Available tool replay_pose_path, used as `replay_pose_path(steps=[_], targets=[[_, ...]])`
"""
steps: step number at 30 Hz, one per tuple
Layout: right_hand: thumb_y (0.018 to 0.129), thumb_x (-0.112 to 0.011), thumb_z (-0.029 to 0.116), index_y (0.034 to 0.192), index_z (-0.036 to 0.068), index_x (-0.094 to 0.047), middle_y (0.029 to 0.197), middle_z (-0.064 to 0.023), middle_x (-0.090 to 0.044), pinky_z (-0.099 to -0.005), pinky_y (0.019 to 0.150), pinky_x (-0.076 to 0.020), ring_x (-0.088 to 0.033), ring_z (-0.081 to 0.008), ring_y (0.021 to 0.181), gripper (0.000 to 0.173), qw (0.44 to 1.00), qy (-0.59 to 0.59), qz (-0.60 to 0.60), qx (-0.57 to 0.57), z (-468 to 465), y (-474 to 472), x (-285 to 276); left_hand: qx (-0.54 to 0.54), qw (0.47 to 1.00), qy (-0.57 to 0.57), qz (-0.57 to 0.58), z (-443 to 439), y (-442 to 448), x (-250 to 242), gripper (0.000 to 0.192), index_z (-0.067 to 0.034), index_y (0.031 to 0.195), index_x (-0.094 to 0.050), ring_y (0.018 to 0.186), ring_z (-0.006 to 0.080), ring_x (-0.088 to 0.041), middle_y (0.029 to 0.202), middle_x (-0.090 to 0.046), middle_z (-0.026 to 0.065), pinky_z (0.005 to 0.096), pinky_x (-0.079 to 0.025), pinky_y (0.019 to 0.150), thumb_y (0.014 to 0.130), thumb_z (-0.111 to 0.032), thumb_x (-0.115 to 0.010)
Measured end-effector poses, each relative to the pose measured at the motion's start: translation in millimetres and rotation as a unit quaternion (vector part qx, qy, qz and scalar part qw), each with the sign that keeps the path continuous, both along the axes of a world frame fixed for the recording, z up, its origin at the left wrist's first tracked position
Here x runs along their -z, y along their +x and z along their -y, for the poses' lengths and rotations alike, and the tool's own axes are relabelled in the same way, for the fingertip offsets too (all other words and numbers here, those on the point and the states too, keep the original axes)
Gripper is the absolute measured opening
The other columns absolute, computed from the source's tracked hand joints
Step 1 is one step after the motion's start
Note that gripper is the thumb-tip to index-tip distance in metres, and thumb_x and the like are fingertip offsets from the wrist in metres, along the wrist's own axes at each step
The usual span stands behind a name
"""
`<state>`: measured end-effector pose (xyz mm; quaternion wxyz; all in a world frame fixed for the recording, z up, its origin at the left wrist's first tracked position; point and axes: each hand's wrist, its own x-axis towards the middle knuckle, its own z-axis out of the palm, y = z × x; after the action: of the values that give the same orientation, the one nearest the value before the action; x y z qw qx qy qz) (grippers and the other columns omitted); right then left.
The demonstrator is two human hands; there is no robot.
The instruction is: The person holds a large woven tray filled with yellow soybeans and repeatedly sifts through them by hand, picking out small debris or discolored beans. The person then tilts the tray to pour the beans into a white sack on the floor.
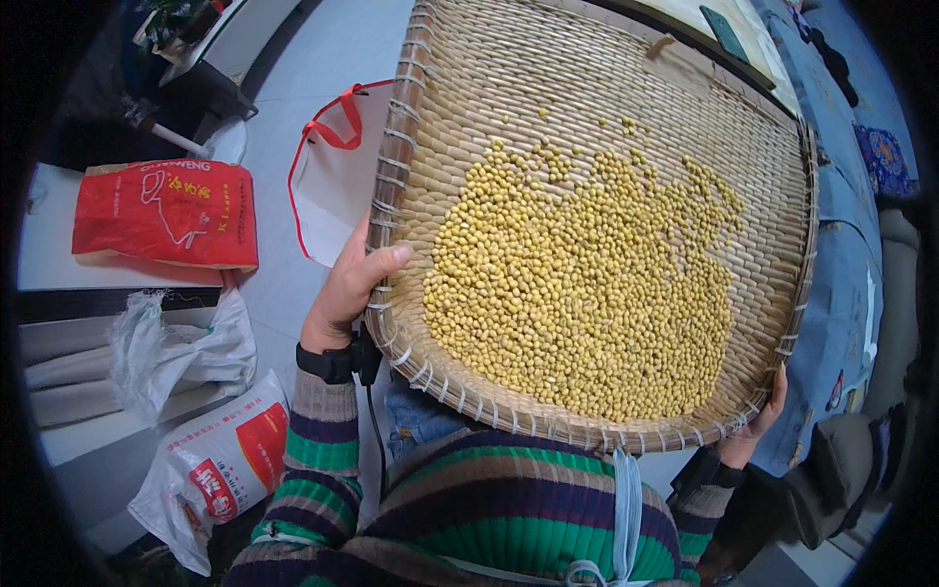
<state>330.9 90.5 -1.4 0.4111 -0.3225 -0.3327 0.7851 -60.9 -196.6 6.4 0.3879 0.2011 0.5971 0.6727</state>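
A large woven winnowing basket [469, 81] with a bound rim spans the view in front of my body. Soybeans [587, 293], yellow and loose, lie heaped in its near half, with a few strays farther up the weave. My left hand [359, 275] grips the left rim, thumb over the edge and fingers hidden beneath. On the near right corner, my right hand [766, 411] holds the rim from outside; most of its fingers are out of sight under the basket.
Left of the basket stands a white paper bag [334, 183] with red handles. Farther left are a red printed bag [165, 213], a white woven sack [198, 345] and a printed sack [220, 469]. A table bearing a phone [724, 34] adjoins the far rim; blue cloth [843, 293] covers the right side.
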Motion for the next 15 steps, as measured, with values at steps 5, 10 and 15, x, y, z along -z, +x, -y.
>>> replay_pose_path(steps=[5,10,15], targets=[[0.093,-0.047,0.023,0.120,-0.002,-0.053,0.122,-0.0199,-0.056,-0.0441,0.088,-0.0502,-0.058,-0.0308,0.106,0.038,0.998,0.012,-0.053,-0.030,-5.8,8.4,7.3,-0.031,0.996,0.009,0.078,2.0,3.6,5.3,0.061,0.002,0.133,-0.036,0.105,0.0203,-0.056,0.119,-0.054,0.0124,0.0325,-0.045,0.091,0.081,-0.021,-0.058],[0.093,-0.046,0.024,0.122,-0.002,-0.051,0.123,-0.0218,-0.054,-0.0465,0.090,-0.0493,-0.058,-0.0317,0.107,0.039,0.998,-0.012,-0.049,-0.038,-9.0,10.6,4.8,-0.027,0.992,0.014,0.123,0.6,4.8,5.5,0.059,0.002,0.132,-0.037,0.107,0.0224,-0.056,0.122,-0.053,0.0143,0.0348,-0.046,0.092,0.082,-0.023,-0.055],[0.091,-0.048,0.023,0.127,-0.003,-0.045,0.123,-0.0230,-0.054,-0.0467,0.092,-0.0487,-0.057,-0.0340,0.108,0.044,0.997,-0.052,-0.053,-0.037,-4.7,0.1,-0.8,-0.020,0.991,0.004,0.132,1.5,3.8,4.4,0.059,0.002,0.132,-0.037,0.108,0.0239,-0.056,0.123,-0.052,0.0152,0.0361,-0.047,0.092,0.083,-0.025,-0.054]])
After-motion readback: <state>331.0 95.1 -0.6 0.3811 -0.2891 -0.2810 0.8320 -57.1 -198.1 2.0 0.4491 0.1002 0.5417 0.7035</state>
